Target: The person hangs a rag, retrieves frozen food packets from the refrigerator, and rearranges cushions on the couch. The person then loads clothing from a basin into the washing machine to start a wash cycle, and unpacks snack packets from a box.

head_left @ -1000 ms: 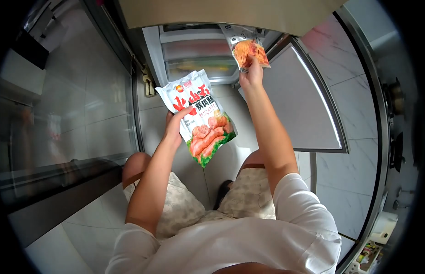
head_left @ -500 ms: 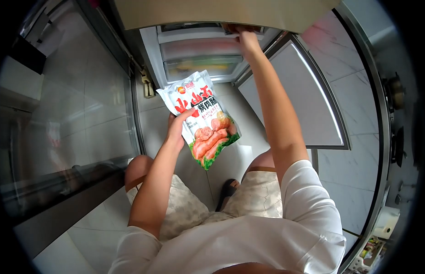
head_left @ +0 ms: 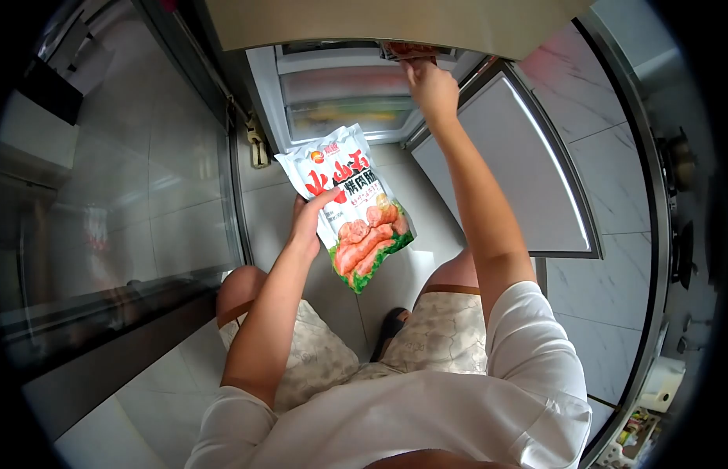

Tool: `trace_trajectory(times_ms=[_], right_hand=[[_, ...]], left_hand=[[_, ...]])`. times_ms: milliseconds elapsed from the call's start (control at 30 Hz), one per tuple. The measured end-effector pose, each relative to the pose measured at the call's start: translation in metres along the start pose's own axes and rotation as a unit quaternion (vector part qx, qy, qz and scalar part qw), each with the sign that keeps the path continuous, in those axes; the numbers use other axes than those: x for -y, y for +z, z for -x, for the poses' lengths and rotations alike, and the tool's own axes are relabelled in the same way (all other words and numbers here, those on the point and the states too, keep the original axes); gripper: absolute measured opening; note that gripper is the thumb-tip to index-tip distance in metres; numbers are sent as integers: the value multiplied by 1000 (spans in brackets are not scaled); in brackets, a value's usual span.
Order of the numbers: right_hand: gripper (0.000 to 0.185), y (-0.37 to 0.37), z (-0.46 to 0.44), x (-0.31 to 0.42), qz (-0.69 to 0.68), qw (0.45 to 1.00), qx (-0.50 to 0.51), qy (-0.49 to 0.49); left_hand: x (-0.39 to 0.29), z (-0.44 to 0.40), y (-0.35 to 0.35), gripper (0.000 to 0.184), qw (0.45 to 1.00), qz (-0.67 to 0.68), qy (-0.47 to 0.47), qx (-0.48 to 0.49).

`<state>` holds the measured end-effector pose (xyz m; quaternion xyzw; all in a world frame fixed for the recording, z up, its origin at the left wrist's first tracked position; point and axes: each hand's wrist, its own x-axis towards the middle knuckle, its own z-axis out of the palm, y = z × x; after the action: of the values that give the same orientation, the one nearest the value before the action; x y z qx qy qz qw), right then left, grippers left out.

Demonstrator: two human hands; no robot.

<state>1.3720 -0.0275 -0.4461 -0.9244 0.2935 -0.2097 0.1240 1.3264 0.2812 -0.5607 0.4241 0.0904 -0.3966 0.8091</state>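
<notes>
Packet (head_left: pixel 409 51) at right hand (head_left: pixel 436 92) is partly hidden beneath beige panel (head_left: pixel 395 21).

The right hand (head_left: pixel 435 94) pinches, arm outstretched; the left hand (head_left: pixel 308 221) grips.

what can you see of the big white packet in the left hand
The big white packet is glossy, plastic-looking and slightly crinkled, with large red and smaller black characters, an orange-red logo near the top, and pink sausages pictured over green leaves below. No opening shows. It is tilted, its front facing up and its top leaning left, and hangs over the floor before the open fridge. The left hand grips its left edge, thumb on the front; its back is hidden.
</notes>
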Motion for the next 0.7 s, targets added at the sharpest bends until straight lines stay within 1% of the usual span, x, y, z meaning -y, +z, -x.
trace_trajectory(times_ms=[33, 67, 100, 133, 167, 233, 267, 333, 467, 533, 567, 633, 700], right_hand=[[33, 15, -8, -8, 0, 1000, -1, -1], [26, 36, -24, -20, -37, 991, -86, -100], [21, 40, -31, -18, -74, 963, -168, -198], [16, 44, -37, -17, -85, 964, -164, -191], [16, 46, -42, -17, -87, 964, -163, -192], [18, 53, -63, -23, -114, 950, -125, -261], [18, 57, -67, -27, -115, 950, -125, -260], [22, 56, -69, -30, 67, 947, -197, -244], [26, 30, -48, -25, 59, 939, -225, -255], [29, 15, -28, -23, 1, 944, -197, -265], [29, 4, -13, -26, 4, 945, -196, -262], [29, -32, 17, -27, 9, 942, -199, -269], [32, -74, 34, -49, 8, 943, -201, -266]], left_hand=[[0, 0, 0, 54, 1000, 3, 3, -2], [0, -1, 0, 54, 1000, 3, 4, -2], [0, -2, -1, 54, 1000, 3, -1, 4], [0, -2, -3, 53, 1000, 2, -7, 8], [1, -2, -3, 53, 1000, 2, -6, 6], [2, -3, -4, 54, 1000, -4, -3, 7], [3, -4, -5, 54, 1000, -5, -4, 7], [4, -6, -5, 55, 1000, -2, -6, 3], [2, -7, -5, 55, 1000, -3, -10, 5], [5, -8, -7, 55, 1000, 12, -23, 2], [6, -8, -8, 55, 1000, 11, -27, 4], [6, -8, -8, 54, 998, 40, -29, 24], [6, -5, -5, 53, 998, 48, -30, 25]])
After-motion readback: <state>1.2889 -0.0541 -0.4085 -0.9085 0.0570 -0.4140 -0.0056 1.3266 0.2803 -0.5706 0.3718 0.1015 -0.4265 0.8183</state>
